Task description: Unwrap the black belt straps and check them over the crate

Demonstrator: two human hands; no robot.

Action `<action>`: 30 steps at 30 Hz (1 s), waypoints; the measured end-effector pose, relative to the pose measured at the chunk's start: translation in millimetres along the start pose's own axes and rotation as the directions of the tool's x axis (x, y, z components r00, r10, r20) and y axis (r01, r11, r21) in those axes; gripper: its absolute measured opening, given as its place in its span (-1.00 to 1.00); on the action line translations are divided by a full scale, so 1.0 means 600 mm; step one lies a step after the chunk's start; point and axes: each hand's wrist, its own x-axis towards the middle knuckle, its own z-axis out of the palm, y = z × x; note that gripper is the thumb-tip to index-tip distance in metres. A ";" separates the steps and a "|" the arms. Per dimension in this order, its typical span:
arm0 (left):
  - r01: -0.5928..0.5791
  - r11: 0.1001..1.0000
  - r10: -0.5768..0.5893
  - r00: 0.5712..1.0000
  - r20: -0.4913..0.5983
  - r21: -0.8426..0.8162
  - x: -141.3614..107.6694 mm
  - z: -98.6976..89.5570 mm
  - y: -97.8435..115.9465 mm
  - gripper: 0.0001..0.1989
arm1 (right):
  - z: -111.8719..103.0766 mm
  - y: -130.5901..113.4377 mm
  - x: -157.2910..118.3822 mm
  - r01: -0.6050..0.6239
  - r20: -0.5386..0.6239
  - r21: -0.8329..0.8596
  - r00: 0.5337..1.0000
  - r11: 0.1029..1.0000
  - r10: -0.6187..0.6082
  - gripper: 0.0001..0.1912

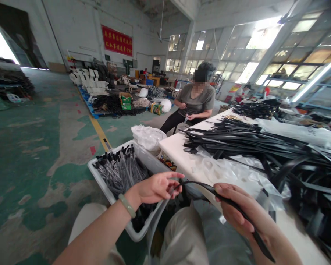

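A black strap [201,185], belt-like, arches between my two hands over my lap. My right hand [237,206] is closed around it, thumb on top, and its tail hangs down past the wrist. My left hand [157,187], with a pale green bangle on the wrist, pinches a long clear plastic sleeve [155,219] near its upper end. The strap's far end meets the left fingertips at the sleeve; whether it is inside the sleeve I cannot tell. The sleeve hangs down between my knees.
A white bin [121,217] of straps in clear sleeves [121,169] stands at left. At right, a white table [179,145] bears a heap of black straps [237,140] and clear plastic sleeves [223,169]. A co-worker [197,97] sits beyond the table corner.
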 end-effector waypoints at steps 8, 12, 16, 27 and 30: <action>0.304 0.901 -0.351 0.930 0.106 0.310 -0.030 -0.021 -0.063 -0.42 | -0.047 0.035 -0.005 -0.139 0.231 -0.235 0.954 0.962 0.194 -0.53; 0.350 0.871 -0.391 0.919 0.057 0.344 -0.036 -0.029 -0.082 -0.32 | -0.059 0.013 -0.021 -0.177 0.162 -0.668 0.914 0.723 0.373 -0.41; 0.341 0.850 -0.372 0.928 -0.001 0.401 -0.023 -0.016 -0.077 -0.38 | -0.055 -0.025 -0.033 -0.160 0.106 -0.827 0.897 0.538 0.428 -0.44; 0.148 0.784 -0.193 0.981 0.009 0.603 0.035 0.079 -0.044 -0.51 | 0.014 -0.021 0.001 -0.178 -0.006 -0.896 0.921 0.407 0.389 -0.79; 0.184 0.715 -0.144 0.983 -0.115 0.675 0.044 0.068 -0.044 -0.62 | 0.016 -0.005 0.011 -0.114 0.099 -0.839 0.930 0.532 0.355 -0.64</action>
